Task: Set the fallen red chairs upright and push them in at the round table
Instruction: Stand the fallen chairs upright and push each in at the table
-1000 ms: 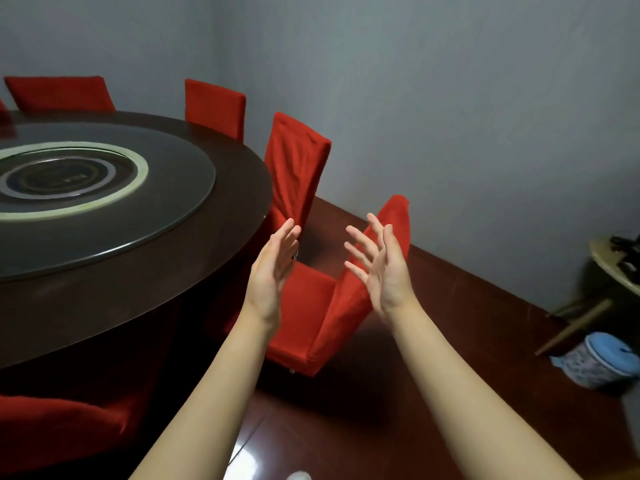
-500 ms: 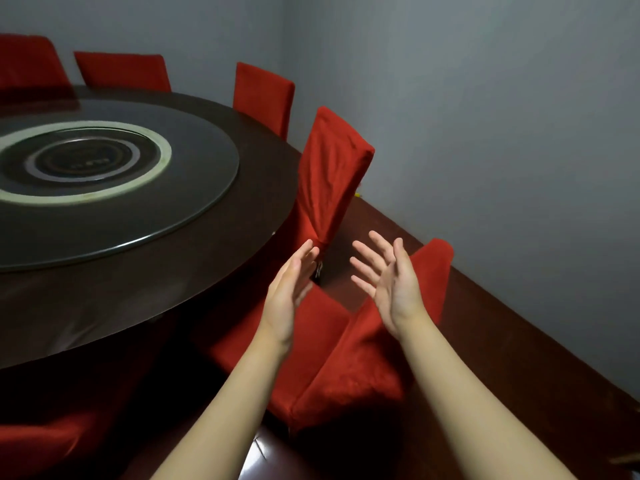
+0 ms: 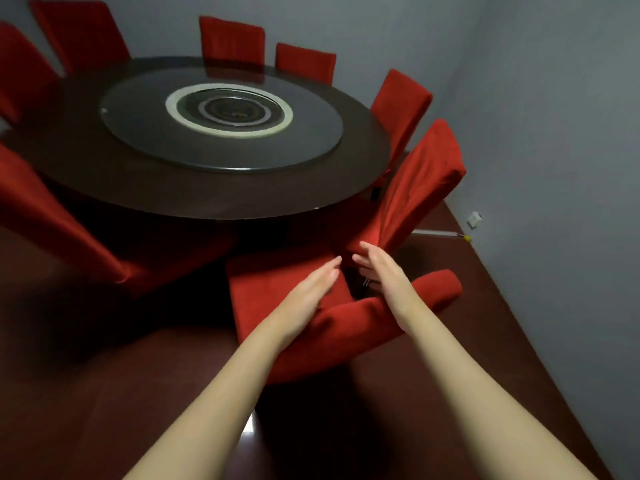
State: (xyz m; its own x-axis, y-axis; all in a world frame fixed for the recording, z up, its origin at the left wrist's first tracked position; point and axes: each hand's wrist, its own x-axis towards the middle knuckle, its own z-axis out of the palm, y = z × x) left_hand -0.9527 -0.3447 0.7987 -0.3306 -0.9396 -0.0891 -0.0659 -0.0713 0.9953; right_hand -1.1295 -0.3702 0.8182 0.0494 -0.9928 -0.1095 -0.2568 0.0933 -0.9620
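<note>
A fallen red chair point(image 3: 277, 292) lies on the dark floor right before me, its backrest point(image 3: 349, 323) stretched toward the right. Both my hands reach out over it with straight fingers and hold nothing. My left hand point(image 3: 311, 287) hovers above the seat. My right hand point(image 3: 384, 271) is over the gap between seat and backrest. Just beyond, another red chair point(image 3: 419, 188) leans tilted against the edge of the round dark table point(image 3: 194, 192).
Several red chairs point(image 3: 232, 39) stand upright around the table, which carries a glass turntable point(image 3: 221, 123). Another red chair point(image 3: 41, 216) leans at the left. A grey wall point(image 3: 554, 168) runs close on the right, with a small white object point(image 3: 475, 219) at its foot.
My view has swung left and downward, bringing the whole table into sight. Both hands have dropped lower and flattened over the fallen chair, closer together than before.
</note>
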